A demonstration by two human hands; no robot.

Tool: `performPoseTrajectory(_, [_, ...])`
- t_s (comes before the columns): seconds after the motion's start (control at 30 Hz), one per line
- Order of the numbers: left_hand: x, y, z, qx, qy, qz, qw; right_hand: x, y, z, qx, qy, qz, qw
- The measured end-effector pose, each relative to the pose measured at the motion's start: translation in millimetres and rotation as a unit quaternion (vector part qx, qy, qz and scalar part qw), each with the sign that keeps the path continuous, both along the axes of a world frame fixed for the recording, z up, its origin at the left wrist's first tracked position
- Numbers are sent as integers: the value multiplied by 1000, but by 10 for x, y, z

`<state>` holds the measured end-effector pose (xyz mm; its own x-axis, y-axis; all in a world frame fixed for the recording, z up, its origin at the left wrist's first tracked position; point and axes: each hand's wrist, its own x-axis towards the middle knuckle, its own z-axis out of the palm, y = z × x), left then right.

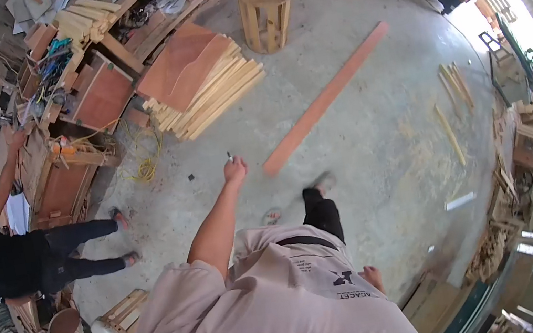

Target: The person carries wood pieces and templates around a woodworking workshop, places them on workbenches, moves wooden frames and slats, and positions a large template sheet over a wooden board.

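My left hand (235, 171) reaches forward over the floor with its fingers closed around a small pen-like thing (230, 155) with a dark end. Its exact kind is too small to make out. Ahead and to the right of this hand, a long reddish-brown board (327, 97) lies flat on the concrete, apart from the fingers. My right hand (371, 277) hangs low beside my body, partly hidden by my shirt. How its fingers are held does not show clearly.
A person in a black shirt (2, 257) stands at a cluttered workbench on the left. A stack of wood strips (220, 93) topped with reddish sheets, a slatted wooden stool (267, 16) and a yellow cord (149, 165) lie ahead. Loose strips (449, 134) lie on the right.
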<state>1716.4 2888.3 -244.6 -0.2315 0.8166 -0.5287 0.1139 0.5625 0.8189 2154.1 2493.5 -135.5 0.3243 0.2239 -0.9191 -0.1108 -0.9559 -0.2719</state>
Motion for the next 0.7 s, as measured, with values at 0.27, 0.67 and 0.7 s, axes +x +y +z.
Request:
performPoseTrajectory(0.27, [945, 1249, 644, 40, 19, 118, 992, 1526, 1870, -233, 36, -6, -50, 998])
performPoseTrajectory(0.67, [979, 1131, 541, -97, 138, 229, 959, 1824, 5932, 546, 298, -89, 214, 926])
performPoseTrajectory(0.7, [1059, 1155, 549, -130, 111, 230, 958, 1801, 6083, 555, 301, -95, 220, 923])
